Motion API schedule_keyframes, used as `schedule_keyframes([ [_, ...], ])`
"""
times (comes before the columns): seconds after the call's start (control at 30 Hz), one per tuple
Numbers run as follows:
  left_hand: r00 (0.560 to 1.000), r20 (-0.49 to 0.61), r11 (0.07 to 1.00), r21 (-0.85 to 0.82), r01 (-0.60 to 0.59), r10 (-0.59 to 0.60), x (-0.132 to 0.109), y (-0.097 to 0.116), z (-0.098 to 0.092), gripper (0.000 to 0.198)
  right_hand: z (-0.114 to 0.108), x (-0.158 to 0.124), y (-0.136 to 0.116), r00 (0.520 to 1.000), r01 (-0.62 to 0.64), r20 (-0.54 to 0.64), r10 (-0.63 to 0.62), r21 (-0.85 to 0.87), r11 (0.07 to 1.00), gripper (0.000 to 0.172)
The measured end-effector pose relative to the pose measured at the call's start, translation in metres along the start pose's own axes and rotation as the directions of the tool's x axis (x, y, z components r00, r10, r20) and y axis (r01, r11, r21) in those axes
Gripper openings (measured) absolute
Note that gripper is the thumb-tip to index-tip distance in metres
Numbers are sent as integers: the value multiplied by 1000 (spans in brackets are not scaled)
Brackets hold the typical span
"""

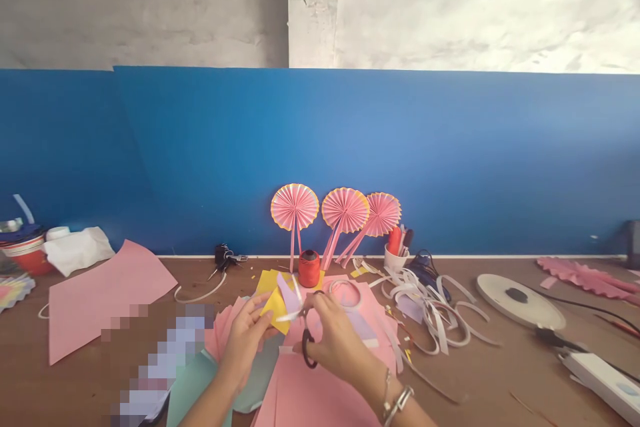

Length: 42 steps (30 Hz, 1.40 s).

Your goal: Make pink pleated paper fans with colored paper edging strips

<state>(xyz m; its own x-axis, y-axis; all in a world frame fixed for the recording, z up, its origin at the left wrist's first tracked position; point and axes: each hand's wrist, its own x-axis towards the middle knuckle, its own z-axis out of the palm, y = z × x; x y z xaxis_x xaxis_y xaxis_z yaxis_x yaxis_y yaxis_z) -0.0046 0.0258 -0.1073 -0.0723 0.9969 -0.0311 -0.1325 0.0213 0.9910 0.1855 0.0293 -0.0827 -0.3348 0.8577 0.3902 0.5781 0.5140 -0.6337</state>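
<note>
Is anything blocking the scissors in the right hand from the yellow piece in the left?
Nothing visible is. In this view the scissors in the right hand overlap the edge of the yellow piece in the left hand; a lilac piece shows just beyond, though contact with them is unclear.

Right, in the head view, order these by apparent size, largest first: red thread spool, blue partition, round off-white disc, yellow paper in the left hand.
1. Blue partition
2. Round off-white disc
3. Held yellow paper, red thread spool: too close to rank; paper partly covered.
</note>
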Motion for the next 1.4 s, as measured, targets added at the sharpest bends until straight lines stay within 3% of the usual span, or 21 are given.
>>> schedule_keyframes([
  [0.17,990,140,997,-73,24,-13,-10,6,10,61,26,-8,6,985,98,-123,-120,-173,980,36],
  [0.43,983,179,986,-150,72,-45,-10,10,10,62,21,-3,24,971,85,-219,-93,-46,995,33],
  [0.67,979,181,979,-165,123,-93,-7,10,6,56,22,0,23,964,-104,-222,149,203,974,25],
  [0.83,966,220,959,-215,184,-136,-6,9,4,48,25,4,23,947,-208,-137,292,434,877,19],
  [0.93,950,234,942,-216,258,-207,-6,6,1,41,21,5,22,932,-288,16,361,636,716,24],
  [1.03,926,270,942,-135,308,-264,-6,3,-1,37,11,5,18,914,-374,207,349,762,529,30],
  [1.1,912,309,946,-88,311,-271,-7,1,-1,37,4,5,15,905,-392,242,350,793,466,31],
  [1.2,897,372,954,-83,290,-240,-6,-2,0,37,-1,6,14,857,-471,271,439,758,451,30],
  [1.3,918,357,977,-63,205,-170,-4,-4,2,41,-1,6,18,787,-596,348,510,643,481,28],
  [1.4,962,265,997,-32,77,-66,-4,-3,6,51,1,6,19,787,-612,364,498,565,553,27],
])
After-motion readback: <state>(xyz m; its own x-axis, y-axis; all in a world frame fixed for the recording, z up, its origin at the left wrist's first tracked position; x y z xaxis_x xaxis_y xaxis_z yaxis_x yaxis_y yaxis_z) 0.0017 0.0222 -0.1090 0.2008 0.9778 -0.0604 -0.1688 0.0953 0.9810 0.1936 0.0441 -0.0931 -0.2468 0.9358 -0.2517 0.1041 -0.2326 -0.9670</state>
